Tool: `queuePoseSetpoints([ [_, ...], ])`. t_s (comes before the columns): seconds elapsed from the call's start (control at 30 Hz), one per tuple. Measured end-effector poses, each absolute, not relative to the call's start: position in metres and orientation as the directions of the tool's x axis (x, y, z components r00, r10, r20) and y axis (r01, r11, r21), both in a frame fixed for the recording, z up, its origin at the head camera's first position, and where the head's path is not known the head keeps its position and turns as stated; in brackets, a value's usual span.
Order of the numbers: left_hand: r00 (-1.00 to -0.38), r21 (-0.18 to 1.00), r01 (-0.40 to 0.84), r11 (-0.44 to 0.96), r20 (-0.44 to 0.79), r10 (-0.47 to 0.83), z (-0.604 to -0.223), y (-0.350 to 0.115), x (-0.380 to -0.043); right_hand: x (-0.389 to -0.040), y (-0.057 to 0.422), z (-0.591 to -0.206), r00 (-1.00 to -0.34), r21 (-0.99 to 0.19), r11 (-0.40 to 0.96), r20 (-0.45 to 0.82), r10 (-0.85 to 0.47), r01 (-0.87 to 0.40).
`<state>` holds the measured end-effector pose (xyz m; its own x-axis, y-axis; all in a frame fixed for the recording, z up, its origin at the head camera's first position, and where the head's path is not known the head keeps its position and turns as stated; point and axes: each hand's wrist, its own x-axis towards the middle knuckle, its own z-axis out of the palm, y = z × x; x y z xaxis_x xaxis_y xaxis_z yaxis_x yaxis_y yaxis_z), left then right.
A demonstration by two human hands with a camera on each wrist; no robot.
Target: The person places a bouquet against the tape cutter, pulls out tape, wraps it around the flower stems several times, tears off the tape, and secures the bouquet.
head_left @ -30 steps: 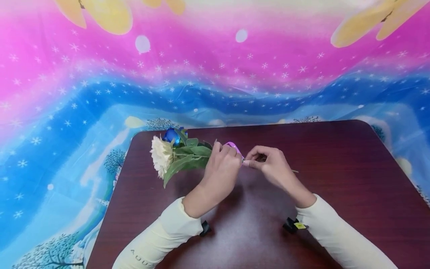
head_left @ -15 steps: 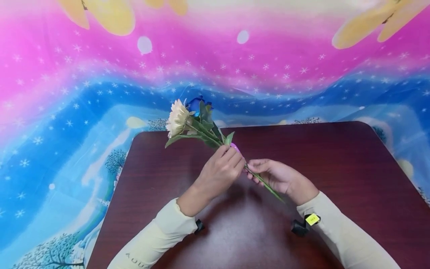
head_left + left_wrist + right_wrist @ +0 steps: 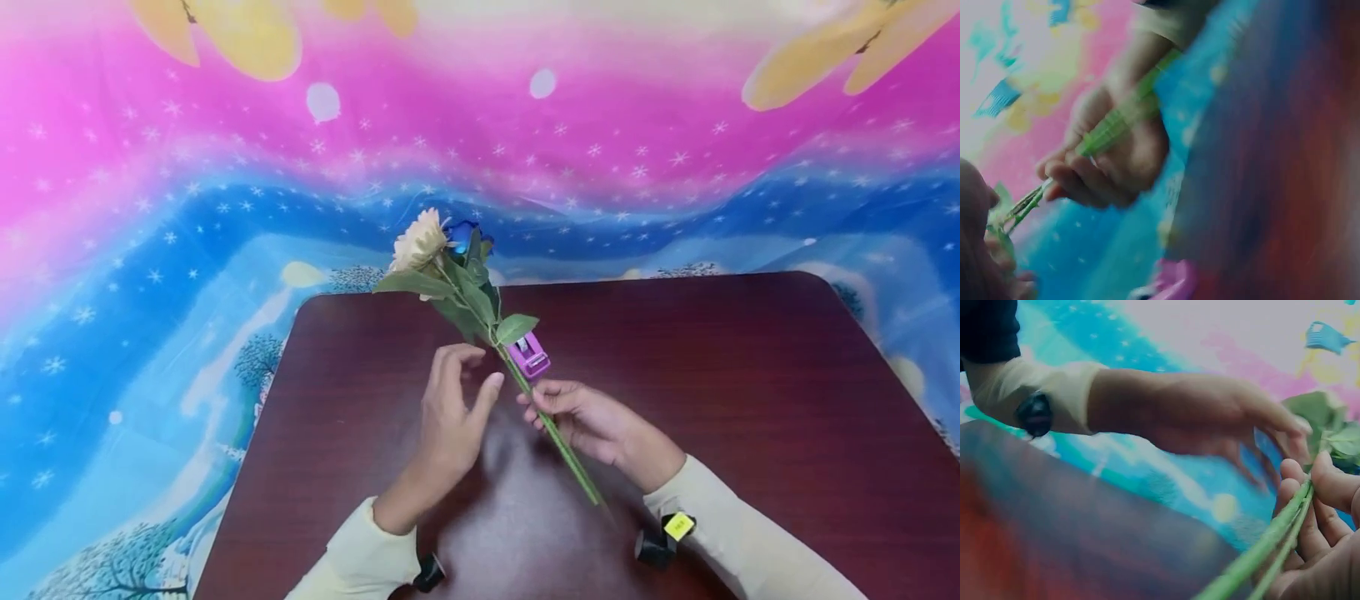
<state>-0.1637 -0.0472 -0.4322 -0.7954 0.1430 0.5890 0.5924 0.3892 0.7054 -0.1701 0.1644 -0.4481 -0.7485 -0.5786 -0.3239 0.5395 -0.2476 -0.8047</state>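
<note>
My right hand [image 3: 600, 421] pinches the green stems [image 3: 566, 454] of a small bunch of flowers between thumb and fingers. The bunch slants up to the left, with a cream flower [image 3: 420, 240], a blue rose [image 3: 465, 237] and green leaves [image 3: 472, 292] at its top. Just left of the stems, my left hand [image 3: 453, 417] is apart from them, fingers bent loosely and thumb spread, holding nothing. A small purple plastic thing [image 3: 529, 357] with a silvery part, like a tape dispenser, shows right beside the stems. In the right wrist view two stems [image 3: 1272, 537] cross my right palm.
A dark reddish-brown table [image 3: 712, 358] lies under both hands. Behind it and along its left side hangs a pink and blue printed cloth [image 3: 420, 150]. Each sleeve carries a black wrist camera, the right camera [image 3: 655, 548] beside a yellow label [image 3: 679, 526].
The flowers have swung upward and to the right, their stems now pointing toward the person. My left hand has let go of the stems and drawn back to the left; my right hand keeps its hold.
</note>
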Motion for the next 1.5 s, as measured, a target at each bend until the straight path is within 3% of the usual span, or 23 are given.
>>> queuePoseSetpoints([
  [0.03,-0.891,0.844,0.451,0.29,0.443,0.096,-0.436,-0.049,-0.161,-0.168,0.159,-0.452,-0.745,-0.805,-0.242,-0.325,-0.582,0.541],
  [0.07,-0.947,0.933,0.32,0.165,0.313,0.066,-0.439,-0.05,-0.16,-0.167,0.153,-0.457,-0.742,-0.808,-0.236,-0.324,-0.586,0.539],
  [0.17,-0.997,0.985,0.058,-0.164,0.064,0.033,-0.445,-0.056,-0.164,-0.163,0.135,-0.47,-0.748,-0.819,-0.218,-0.331,-0.576,0.531],
  [0.23,-1.0,0.962,0.01,-0.274,0.014,0.013,-0.448,-0.06,-0.169,-0.162,0.123,-0.478,-0.764,-0.831,-0.205,-0.339,-0.549,0.517],
  [0.37,-0.998,0.954,-0.009,-0.299,-0.027,-0.056,-0.453,-0.066,-0.177,-0.161,0.102,-0.483,-0.834,-0.875,-0.178,-0.341,-0.434,0.45],
  [0.63,-0.991,0.987,-0.085,-0.137,-0.099,-0.095,-0.465,-0.069,-0.195,-0.168,0.075,-0.488,-0.936,-0.97,-0.02,-0.229,-0.267,0.243],
  [1.03,-0.973,0.968,-0.23,0.101,-0.226,-0.043,-0.5,-0.076,-0.222,-0.184,0.071,-0.515,-0.935,-0.964,0.191,-0.232,-0.27,0.185],
  [1.3,-0.977,0.941,-0.211,0.263,-0.21,-0.03,-0.51,-0.078,-0.225,-0.185,0.07,-0.527,-0.933,-0.946,0.283,-0.237,-0.272,0.158],
  [1.5,-0.974,0.91,-0.213,0.357,-0.225,-0.007,-0.511,-0.079,-0.222,-0.185,0.068,-0.531,-0.951,-0.914,0.4,-0.176,-0.253,0.063],
])
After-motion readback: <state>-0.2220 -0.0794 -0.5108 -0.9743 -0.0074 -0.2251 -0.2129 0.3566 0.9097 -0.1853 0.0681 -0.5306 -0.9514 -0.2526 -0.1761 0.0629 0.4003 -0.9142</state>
